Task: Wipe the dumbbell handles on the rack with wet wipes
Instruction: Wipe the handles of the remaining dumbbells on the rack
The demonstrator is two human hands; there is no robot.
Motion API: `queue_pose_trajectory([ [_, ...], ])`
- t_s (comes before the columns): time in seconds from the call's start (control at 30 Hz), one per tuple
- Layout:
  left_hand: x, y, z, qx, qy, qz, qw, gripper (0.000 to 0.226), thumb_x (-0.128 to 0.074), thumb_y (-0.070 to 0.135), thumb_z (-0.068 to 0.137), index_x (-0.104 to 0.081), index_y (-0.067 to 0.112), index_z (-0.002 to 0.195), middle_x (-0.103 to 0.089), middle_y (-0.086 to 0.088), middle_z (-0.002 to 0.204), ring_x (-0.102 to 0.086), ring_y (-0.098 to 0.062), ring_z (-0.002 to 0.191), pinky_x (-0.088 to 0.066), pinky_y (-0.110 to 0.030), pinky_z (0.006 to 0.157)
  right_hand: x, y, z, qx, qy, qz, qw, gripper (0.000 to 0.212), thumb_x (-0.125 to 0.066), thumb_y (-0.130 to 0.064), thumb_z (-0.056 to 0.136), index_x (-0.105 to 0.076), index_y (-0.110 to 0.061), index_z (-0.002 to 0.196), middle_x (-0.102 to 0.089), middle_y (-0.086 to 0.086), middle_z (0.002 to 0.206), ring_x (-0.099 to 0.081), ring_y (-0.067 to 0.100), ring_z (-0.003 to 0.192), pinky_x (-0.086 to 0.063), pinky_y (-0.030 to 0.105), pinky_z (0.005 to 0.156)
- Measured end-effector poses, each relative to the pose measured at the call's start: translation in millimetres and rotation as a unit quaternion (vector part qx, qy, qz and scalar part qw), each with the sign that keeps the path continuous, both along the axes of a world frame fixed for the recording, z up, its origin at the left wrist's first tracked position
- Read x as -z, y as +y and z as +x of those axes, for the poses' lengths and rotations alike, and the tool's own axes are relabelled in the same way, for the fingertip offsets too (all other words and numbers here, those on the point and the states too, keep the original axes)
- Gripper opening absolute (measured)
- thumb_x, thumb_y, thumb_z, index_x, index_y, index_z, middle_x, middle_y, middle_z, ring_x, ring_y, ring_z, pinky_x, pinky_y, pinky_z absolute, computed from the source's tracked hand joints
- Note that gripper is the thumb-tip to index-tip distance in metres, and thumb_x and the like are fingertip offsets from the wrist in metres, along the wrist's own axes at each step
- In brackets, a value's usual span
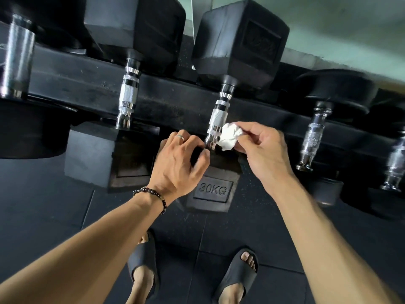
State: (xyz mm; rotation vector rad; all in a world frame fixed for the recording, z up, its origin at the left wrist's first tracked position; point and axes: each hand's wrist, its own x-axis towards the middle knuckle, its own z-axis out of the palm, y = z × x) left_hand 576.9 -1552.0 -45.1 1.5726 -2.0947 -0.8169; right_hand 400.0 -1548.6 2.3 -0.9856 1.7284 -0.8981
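A black hex dumbbell marked 30KG [213, 189] lies across the black rack [166, 99], its chrome knurled handle [218, 116] pointing toward me. My right hand [260, 148] pinches a crumpled white wet wipe [230, 136] and presses it against the near right side of that handle. My left hand [177, 163], with a ring and a bead bracelet, grips the near head of the same dumbbell just below the handle's end. A second hex dumbbell with a chrome handle [128, 97] rests to the left.
Round-headed dumbbells with chrome handles [312, 137] sit on the rack at right, another handle [16, 55] at far left. Below is dark rubber tile flooring [43, 194]. My feet in black slides [238, 275] stand close to the rack. A pale green wall [350, 23] rises behind.
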Motion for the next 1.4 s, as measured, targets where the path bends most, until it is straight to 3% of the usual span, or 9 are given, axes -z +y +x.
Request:
queue_pose_trajectory([
  [0.07, -11.7, -1.8, -3.3, 0.019, 0.014, -0.022, 0.999, 0.043, -0.041, 0.047, 0.093, -0.070, 0.018, 0.107, -0.065, 0.001, 0.090, -0.060, -0.018, 0.082, -0.050, -0.037, 0.081, -8.8, 5.1, 12.8, -0.006, 0.041, -0.043, 0.998, 0.022, -0.059, 0.000, 0.094, -0.073, -0.008, 0.108, -0.073, -0.004, 0.099, -0.068, 0.004, 0.093, -0.053, 0.014, 0.084],
  [0.2, -37.6, -11.4, -10.0, -0.004, 0.173, 0.032, 0.984, 0.032, -0.054, 0.046, 0.097, -0.075, 0.024, 0.108, -0.073, 0.002, 0.077, -0.065, -0.014, 0.064, -0.054, -0.033, 0.059, -13.4, 11.6, 31.0, 0.001, 0.088, -0.100, 0.991, 0.026, -0.063, 0.007, 0.088, -0.076, -0.010, 0.101, -0.073, -0.010, 0.093, -0.065, -0.010, 0.090, -0.047, 0.005, 0.081],
  [0.37, -51.7, -35.6, -9.1, -0.126, 0.363, 0.244, 0.890, 0.009, -0.073, 0.012, 0.087, -0.074, 0.011, 0.095, -0.077, -0.008, 0.083, -0.074, -0.029, 0.085, -0.062, -0.039, 0.077, -15.4, 12.5, 36.2, -0.016, 0.049, -0.081, 0.995, 0.032, -0.058, 0.005, 0.093, -0.072, -0.014, 0.114, -0.070, -0.012, 0.112, -0.062, -0.008, 0.106, -0.045, 0.007, 0.092],
  [0.6, -33.3, -97.1, -24.4, -0.186, 0.253, 0.075, 0.946, 0.013, -0.085, 0.022, 0.076, -0.075, 0.014, 0.079, -0.072, 0.011, 0.066, -0.070, -0.001, 0.070, -0.058, -0.024, 0.077, 37.2, 44.3, 52.3, 0.080, 0.163, -0.005, 0.983, 0.025, -0.051, -0.020, 0.099, -0.068, -0.017, 0.117, -0.068, -0.001, 0.119, -0.060, 0.013, 0.111, -0.047, 0.027, 0.098],
  [0.7, -20.5, -110.9, -45.8, -0.149, 0.222, 0.033, 0.963, 0.010, -0.084, 0.023, 0.076, -0.077, 0.017, 0.076, -0.071, 0.014, 0.069, -0.068, 0.003, 0.067, -0.059, -0.026, 0.072, 52.8, 47.2, 68.5, 0.139, 0.242, -0.064, 0.958, 0.038, -0.038, -0.030, 0.097, -0.071, -0.011, 0.105, -0.070, 0.002, 0.108, -0.062, 0.022, 0.101, -0.046, 0.032, 0.090],
  [0.93, -4.8, -87.1, -42.1, -0.045, 0.051, 0.043, 0.997, 0.022, -0.082, 0.036, 0.073, -0.069, 0.019, 0.070, -0.069, 0.011, 0.071, -0.066, -0.012, 0.071, -0.055, -0.031, 0.065, 61.7, 42.5, 72.1, 0.169, 0.280, -0.086, 0.941, 0.038, -0.035, -0.023, 0.090, -0.070, -0.010, 0.091, -0.070, 0.003, 0.092, -0.062, 0.026, 0.086, -0.051, 0.042, 0.076],
  [1.0, -7.5, -88.7, -39.8, -0.034, 0.068, 0.041, 0.996, 0.023, -0.084, 0.035, 0.072, -0.068, 0.018, 0.067, -0.068, 0.010, 0.066, -0.066, -0.011, 0.067, -0.055, -0.033, 0.064, 61.5, 42.8, 71.5, 0.169, 0.272, -0.087, 0.943, 0.037, -0.034, -0.023, 0.091, -0.069, -0.010, 0.090, -0.070, 0.003, 0.092, -0.061, 0.025, 0.086, -0.050, 0.042, 0.075],
  [1.17, -10.2, -110.3, -62.9, -0.146, 0.138, 0.031, 0.979, 0.020, -0.083, 0.039, 0.073, -0.074, 0.021, 0.072, -0.073, 0.008, 0.071, -0.069, -0.010, 0.068, -0.058, -0.034, 0.065, 61.8, 42.6, 71.0, 0.174, 0.262, -0.084, 0.946, 0.039, -0.034, -0.026, 0.093, -0.070, -0.010, 0.092, -0.071, 0.003, 0.094, -0.062, 0.025, 0.089, -0.052, 0.042, 0.077],
  [1.4, -9.1, -68.9, -22.6, -0.038, 0.015, 0.118, 0.992, 0.033, -0.087, 0.041, 0.070, -0.067, 0.015, 0.064, -0.065, 0.005, 0.061, -0.063, -0.017, 0.061, -0.053, -0.034, 0.059, 63.2, 44.3, 70.1, 0.160, 0.268, -0.073, 0.947, 0.039, -0.031, -0.027, 0.092, -0.067, -0.011, 0.089, -0.069, 0.003, 0.090, -0.058, 0.027, 0.085, -0.048, 0.043, 0.075],
])
